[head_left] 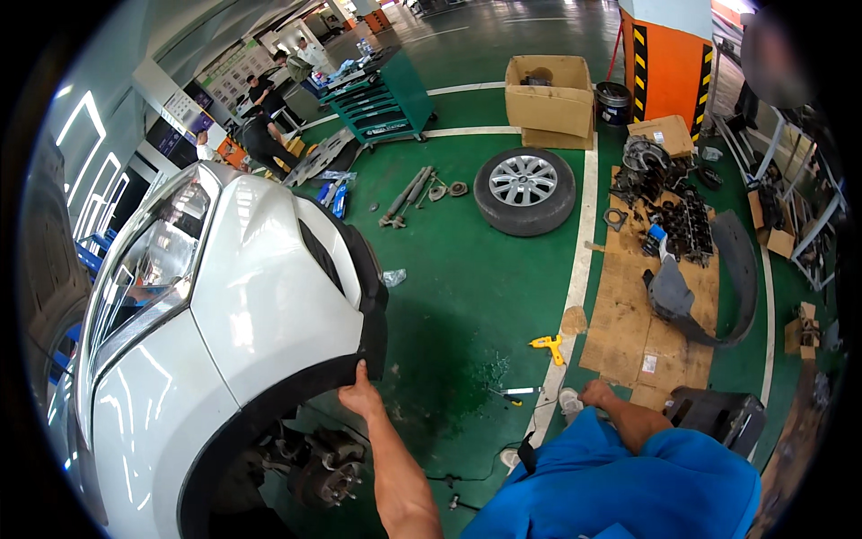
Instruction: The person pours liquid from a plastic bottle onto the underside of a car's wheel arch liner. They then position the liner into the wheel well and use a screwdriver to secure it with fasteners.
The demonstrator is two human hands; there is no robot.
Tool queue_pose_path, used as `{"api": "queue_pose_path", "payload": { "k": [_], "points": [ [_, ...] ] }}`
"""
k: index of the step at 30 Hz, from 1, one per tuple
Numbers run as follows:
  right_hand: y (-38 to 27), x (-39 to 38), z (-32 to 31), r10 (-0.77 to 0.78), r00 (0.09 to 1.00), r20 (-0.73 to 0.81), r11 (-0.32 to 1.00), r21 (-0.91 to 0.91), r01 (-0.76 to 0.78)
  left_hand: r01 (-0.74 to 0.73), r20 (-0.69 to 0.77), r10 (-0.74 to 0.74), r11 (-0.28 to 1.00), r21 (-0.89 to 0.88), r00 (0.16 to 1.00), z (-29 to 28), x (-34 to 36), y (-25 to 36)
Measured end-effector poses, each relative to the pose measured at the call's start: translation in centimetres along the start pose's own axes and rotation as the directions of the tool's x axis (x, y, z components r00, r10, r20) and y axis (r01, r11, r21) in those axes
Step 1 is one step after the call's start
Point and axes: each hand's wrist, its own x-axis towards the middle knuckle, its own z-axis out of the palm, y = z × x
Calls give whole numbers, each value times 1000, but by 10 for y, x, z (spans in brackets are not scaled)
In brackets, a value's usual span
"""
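Note:
My left hand (361,393) grips the lower corner of the black wheel arch trim (337,373) on a white car (256,296). Its thumb points up along the outside of the trim, and the other fingers are mostly hidden. Below the arch the wheel is off, and a bare hub with studs (328,481) shows. My right hand (595,393) is beside my blue-clothed leg, near the cardboard. It looks bunched, but its fingers cannot be made out. Closest to it on the floor are a yellow glue gun (549,348) and a small yellow-black tool (510,401).
A wheel (525,190) lies on the green floor ahead. Greasy engine parts (678,220) and a curved black liner (741,287) cover cardboard (620,314) at the right. Beyond are a green tool cart (386,99), a cardboard box (549,94), an orange pillar (669,72) and several people.

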Motion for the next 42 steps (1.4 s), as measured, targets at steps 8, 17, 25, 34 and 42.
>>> {"api": "queue_pose_path", "payload": {
  "k": [8,17,25,34,42],
  "points": [
    [27,26,23,-90,996,-8,987,-134,88,29,-6,-29,1000,-11,1000,7,-2,8],
    [15,9,16,-3,1000,-14,999,43,3,116,-5,-116,992,54,993,2,-2,4],
    [12,7,17,68,997,-47,991,114,-62,82,-24,-80,993,87,997,2,-3,6],
    [7,-1,9,43,998,-50,996,76,-39,24,-12,-23,997,79,1000,1,-1,-4],
    [1,-10,2,78,997,-28,992,105,-74,69,-23,-68,993,97,997,1,-4,7]
  ]
}}
